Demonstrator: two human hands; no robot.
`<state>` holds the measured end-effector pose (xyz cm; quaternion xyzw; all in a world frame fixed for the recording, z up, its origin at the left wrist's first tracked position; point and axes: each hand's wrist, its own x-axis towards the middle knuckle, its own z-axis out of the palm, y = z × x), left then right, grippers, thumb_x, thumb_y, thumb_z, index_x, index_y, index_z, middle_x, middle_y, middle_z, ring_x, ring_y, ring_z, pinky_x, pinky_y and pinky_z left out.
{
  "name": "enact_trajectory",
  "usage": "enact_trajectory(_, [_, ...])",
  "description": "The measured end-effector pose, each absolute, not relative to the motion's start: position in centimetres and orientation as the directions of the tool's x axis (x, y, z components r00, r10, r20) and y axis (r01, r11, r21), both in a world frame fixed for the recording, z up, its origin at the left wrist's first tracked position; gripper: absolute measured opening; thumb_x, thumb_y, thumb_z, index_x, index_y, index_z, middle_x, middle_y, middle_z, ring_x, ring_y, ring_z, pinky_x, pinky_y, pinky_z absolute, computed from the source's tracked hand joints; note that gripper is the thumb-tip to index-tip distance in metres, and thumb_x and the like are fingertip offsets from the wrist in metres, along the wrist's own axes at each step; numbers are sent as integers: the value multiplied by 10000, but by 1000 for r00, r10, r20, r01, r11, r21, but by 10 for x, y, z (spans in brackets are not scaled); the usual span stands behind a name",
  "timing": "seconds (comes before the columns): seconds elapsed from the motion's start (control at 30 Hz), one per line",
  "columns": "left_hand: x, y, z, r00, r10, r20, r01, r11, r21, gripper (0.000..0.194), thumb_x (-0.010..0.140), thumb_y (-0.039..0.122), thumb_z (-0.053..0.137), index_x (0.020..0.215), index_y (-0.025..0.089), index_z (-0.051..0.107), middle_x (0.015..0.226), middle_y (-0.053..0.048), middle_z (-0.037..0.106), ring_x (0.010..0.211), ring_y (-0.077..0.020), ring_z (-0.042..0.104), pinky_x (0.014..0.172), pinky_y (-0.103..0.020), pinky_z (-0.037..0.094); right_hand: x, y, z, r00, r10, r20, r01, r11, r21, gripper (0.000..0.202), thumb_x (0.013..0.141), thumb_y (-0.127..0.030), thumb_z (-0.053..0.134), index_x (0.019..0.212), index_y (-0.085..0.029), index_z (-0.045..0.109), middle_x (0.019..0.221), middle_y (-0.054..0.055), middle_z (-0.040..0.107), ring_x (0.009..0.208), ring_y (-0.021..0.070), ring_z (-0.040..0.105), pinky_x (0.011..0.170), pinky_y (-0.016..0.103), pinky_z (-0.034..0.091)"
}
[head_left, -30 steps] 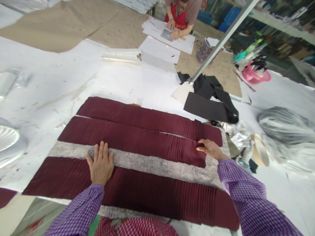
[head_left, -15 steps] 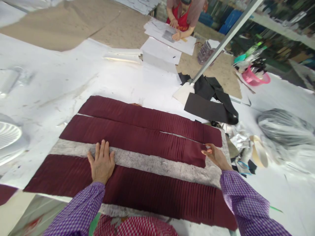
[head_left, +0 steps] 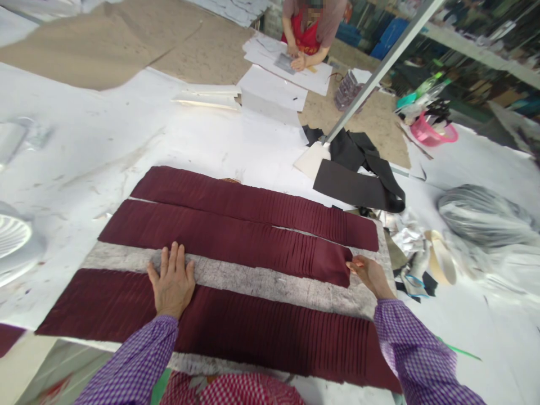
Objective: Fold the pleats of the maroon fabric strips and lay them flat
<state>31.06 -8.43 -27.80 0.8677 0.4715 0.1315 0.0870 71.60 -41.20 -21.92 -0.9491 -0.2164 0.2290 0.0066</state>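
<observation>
Three rows of overlapping maroon fabric pieces lie on a worn grey board (head_left: pixel 270 281): a far row (head_left: pixel 253 197), a middle row (head_left: pixel 228 236) close against it, and a near row (head_left: pixel 261 326) across a bare grey strip. My left hand (head_left: pixel 172 281) is flat with fingers spread, palm over the near row and fingertips on the strip by the middle row's edge. At the middle row's right end, my right hand (head_left: pixel 367 273) pinches the edge of the top maroon fabric piece (head_left: pixel 335 261), whose corner lifts slightly.
Dark fabric strips (head_left: pixel 354 183) lie behind the board, beside a metal pole (head_left: pixel 379 73). A tape roll (head_left: pixel 441 259) and scraps sit to the right, near a plastic-wrapped bundle (head_left: pixel 481 214). Across the table a co-worker (head_left: pixel 310 34) handles papers. A pink basket (head_left: pixel 432 132) stands at far right.
My right fingers have shifted slightly down along the end of the middle row, and the piece's edge now bends up there. My left hand stays flat. The co-worker's hands have come together.
</observation>
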Motion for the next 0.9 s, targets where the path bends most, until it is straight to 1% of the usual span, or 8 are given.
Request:
enact_trajectory(0.17, [310,-84,-278,523,840,144,794,-542,275,529,965,335,276,1438,100,296,1513,-137,324,1427,-276,201,1149,-557,37,717,-412,-222,782,444,-438,437,-891,-124,249,893,-370,580,801,-146,636,719,-12,658,665,131,621,685,306,498])
enact_trajectory(0.3, [310,-84,-279,520,842,147,795,-540,276,527,964,334,277,1439,105,296,1512,-138,326,1425,-277,208,1147,-563,42,720,-413,-223,762,474,-441,468,-874,-131,277,895,-387,572,770,-146,628,689,-19,643,652,129,614,667,298,490])
enact_trajectory(0.53, [311,-85,-277,522,840,148,795,-542,273,531,964,335,286,1442,104,287,1513,-146,322,1427,-274,201,1149,-559,48,722,-415,-227,767,477,-430,486,-869,-98,248,895,-374,570,807,-150,626,692,-21,621,639,126,590,649,293,477])
enact_trajectory(0.67, [312,-85,-277,520,842,142,796,-538,278,531,965,333,283,1445,108,282,1515,-144,319,1430,-269,193,1151,-558,37,720,-416,-232,776,495,-390,502,-860,-92,203,881,-343,582,821,-154,621,694,-22,619,634,126,588,643,288,472])
enact_trajectory(0.73, [312,-85,-277,516,846,138,797,-532,286,532,964,335,279,1448,114,277,1516,-144,316,1431,-270,189,1149,-561,33,716,-416,-232,798,497,-341,501,-861,-81,162,849,-317,603,878,-159,625,699,-12,626,633,143,601,618,285,467])
enact_trajectory(0.77, [312,-85,-277,514,847,136,798,-530,287,533,964,337,276,1449,116,274,1517,-143,314,1432,-271,186,1148,-564,30,713,-415,-231,818,494,-296,497,-865,-70,188,833,-316,606,938,-160,623,738,11,639,660,165,616,613,293,467])
enact_trajectory(0.83, [312,-85,-276,516,847,132,799,-531,283,534,964,338,269,1452,120,267,1520,-140,308,1434,-271,177,1145,-571,24,703,-411,-226,851,496,-171,495,-868,-52,329,821,-341,587,1088,-147,587,900,94,652,786,234,639,648,340,480])
enact_trajectory(0.9, [312,-85,-275,519,845,128,800,-533,274,534,966,336,264,1452,117,263,1522,-139,304,1436,-267,172,1144,-571,25,691,-402,-221,844,534,-50,531,-846,-55,425,849,-368,528,1199,-127,531,1100,173,608,974,294,610,759,403,484])
